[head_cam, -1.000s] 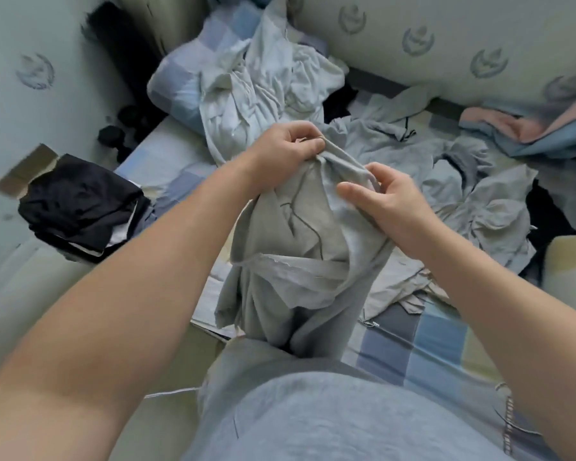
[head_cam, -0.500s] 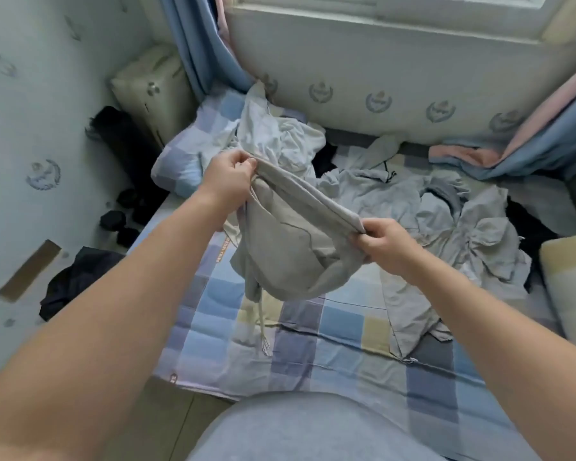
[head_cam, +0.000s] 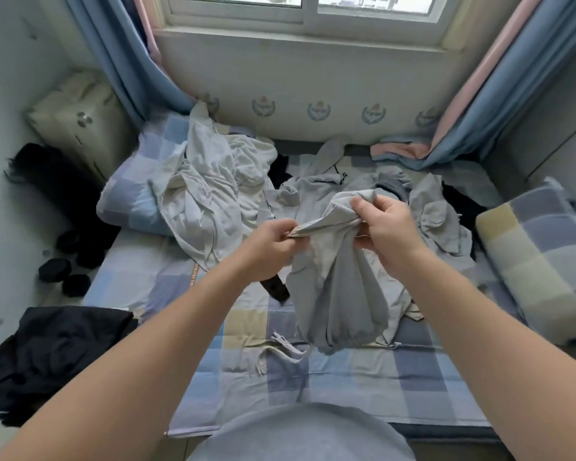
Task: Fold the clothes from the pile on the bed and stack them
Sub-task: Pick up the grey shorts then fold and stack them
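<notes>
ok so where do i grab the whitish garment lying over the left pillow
Once the grey garment is set down, probably take the whitish garment by its near hem, lying flat and exposed on the bed; come from your side, from above. Higher up it is bunched in folds over the pillow.

Just one wide-angle head cam, pointed forward and down across the bed [head_cam: 346, 374] toward the window [head_cam: 309, 15], close in.

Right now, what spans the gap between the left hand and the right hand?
In the head view, a bunched edge of the grey garment runs from the left hand to the right hand; both pinch it.
</notes>
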Demonstrator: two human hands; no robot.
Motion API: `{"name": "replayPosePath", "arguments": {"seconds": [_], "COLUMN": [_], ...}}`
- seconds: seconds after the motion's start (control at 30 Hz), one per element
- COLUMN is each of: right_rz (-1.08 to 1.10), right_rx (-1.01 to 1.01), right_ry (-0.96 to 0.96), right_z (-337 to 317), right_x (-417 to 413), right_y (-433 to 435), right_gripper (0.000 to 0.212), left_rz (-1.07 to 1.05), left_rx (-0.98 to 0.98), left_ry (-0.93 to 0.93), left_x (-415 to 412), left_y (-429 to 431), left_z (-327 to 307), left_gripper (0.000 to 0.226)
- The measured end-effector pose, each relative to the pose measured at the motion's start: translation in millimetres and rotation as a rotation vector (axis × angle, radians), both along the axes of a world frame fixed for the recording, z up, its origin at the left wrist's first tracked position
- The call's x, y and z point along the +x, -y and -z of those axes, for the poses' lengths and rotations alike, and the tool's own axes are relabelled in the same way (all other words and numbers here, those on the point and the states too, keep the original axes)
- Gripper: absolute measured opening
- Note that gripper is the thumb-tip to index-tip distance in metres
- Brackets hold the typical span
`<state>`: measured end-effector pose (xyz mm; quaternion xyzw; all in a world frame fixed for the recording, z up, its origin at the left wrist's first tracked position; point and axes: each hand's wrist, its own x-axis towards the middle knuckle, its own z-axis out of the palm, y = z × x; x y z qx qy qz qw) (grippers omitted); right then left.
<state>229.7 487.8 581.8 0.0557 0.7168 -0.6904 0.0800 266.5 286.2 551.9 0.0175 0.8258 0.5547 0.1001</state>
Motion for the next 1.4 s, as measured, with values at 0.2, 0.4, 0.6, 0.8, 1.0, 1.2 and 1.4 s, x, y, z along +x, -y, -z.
{"name": "replayPosePath", "arguments": {"seconds": [0.2,0.4,0.6,0.8,1.0,1.2,1.4], "right_rz": [0.15,-0.334,-0.268,-0.271,-0.18,-0.115,-0.186], "right_rx": [-0.252,-0.11,0.113,0.069,-0.128,-0.295,-0.341], "right_ry": [0.125,0.055,0.067,-0.04,-0.023,0.052,0.041], "right_z": [7.5,44.5,74.9,48.3,14.4,-5.8,-19.7], "right_x": [0.9,44.5,35.7,20.9,6.5,-2.1,-18.3], "right_y": [-40.0,-58.5,-98.4,-172.7,-219.1,-245.5,-264.9], "right_gripper": [0.015,0.062,0.01,0.015,0.032,0.035,0.029], "left_rz": [-0.059,0.109,0.068,-0.233,-0.214,0.404,0.325], "left_rx": [0.181,0.257,0.144,-0.248,-0.527,-0.502,-0.2], "left_ry": [-0.059,-0.099,-0.223,-0.342,-0.326,0.067,-0.072], "left_x": [-10.3,-12.9,-30.9,-69.2,-76.3,-46.5,-44.5], "left_y": [-25.1,-88.9,-131.4,-136.8,-172.9,-234.6,-263.3], "left_z": [-32.9,-55.2,-75.1,-73.5,-56.0,-39.5,-18.6], "left_gripper": [0.033,0.021,0.024,0.013,0.04,0.055,0.014]}}
